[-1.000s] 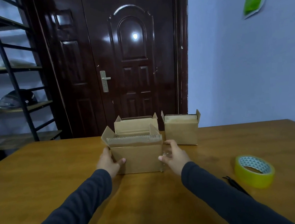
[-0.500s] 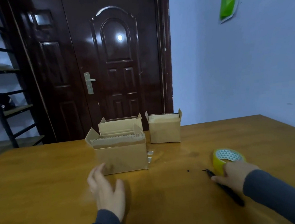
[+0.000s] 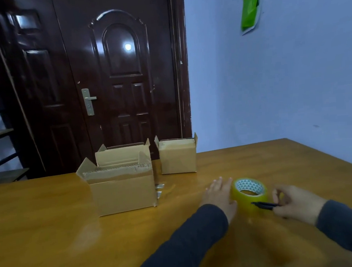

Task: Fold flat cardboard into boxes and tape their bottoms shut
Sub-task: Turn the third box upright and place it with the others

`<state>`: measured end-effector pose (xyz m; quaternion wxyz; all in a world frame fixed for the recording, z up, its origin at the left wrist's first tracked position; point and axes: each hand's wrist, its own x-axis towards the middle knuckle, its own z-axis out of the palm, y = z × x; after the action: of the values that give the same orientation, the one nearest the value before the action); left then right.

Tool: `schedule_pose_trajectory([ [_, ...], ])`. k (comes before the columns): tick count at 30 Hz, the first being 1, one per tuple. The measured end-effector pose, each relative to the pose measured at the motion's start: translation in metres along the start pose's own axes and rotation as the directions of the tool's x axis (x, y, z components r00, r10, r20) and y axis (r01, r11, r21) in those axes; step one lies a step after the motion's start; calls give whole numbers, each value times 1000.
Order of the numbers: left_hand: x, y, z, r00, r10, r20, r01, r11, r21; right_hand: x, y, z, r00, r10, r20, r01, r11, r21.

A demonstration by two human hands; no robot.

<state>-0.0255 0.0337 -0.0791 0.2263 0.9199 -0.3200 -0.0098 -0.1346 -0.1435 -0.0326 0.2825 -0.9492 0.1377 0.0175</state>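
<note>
Well apart: tape roll (image 3: 241, 199), nearest box (image 3: 123, 194).

Matt brown cardboard boxes (image 3: 123, 194), corrugated at the raw edges, on a glossy varnished wood counter (image 3: 52, 238). The tape roll (image 3: 242, 198) is shiny translucent yellow plastic, the thin black tool (image 3: 264, 205) matt. Behind, a high-gloss dark door (image 3: 124, 74) with a metal handle (image 3: 88, 101).

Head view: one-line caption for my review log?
Left hand rests against yellow tape roll, right hand pinches a slim black tool; nearest cardboard box stands open-topped on the table.
</note>
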Motion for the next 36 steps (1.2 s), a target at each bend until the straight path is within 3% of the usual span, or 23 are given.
schedule_pose_trajectory([
  [5, 17, 11, 25, 995, 85, 57, -92, 987, 130, -14, 4, -51, 999, -12, -53, 26, 957, 289],
  [13, 8, -11, 16, 1000, 25, -2, -24, 977, 213, 6, -9, -37, 991, -109, -73, 128, 669, 732],
  [17, -14, -45, -6, 997, -54, -48, 63, 974, 217, 20, -25, -9, 992, -123, -39, 102, 554, 827],
  [21, -41, -80, -26, 984, -149, -98, 168, 961, 222, 35, -42, 25, 993, -111, 27, 56, 681, 731],
  [26, -65, -110, -38, 967, -214, -141, 238, 953, 186, 65, -54, 80, 999, 21, 48, -39, 911, 411],
  [31, -73, -118, -34, 961, -219, -171, 238, 966, 100, 77, -73, 120, 974, 13, -225, 27, 984, 173],
  [36, -75, -118, -31, 954, -230, -193, 237, 971, 16, 76, -89, 125, 965, -68, -253, 24, 984, -176],
])
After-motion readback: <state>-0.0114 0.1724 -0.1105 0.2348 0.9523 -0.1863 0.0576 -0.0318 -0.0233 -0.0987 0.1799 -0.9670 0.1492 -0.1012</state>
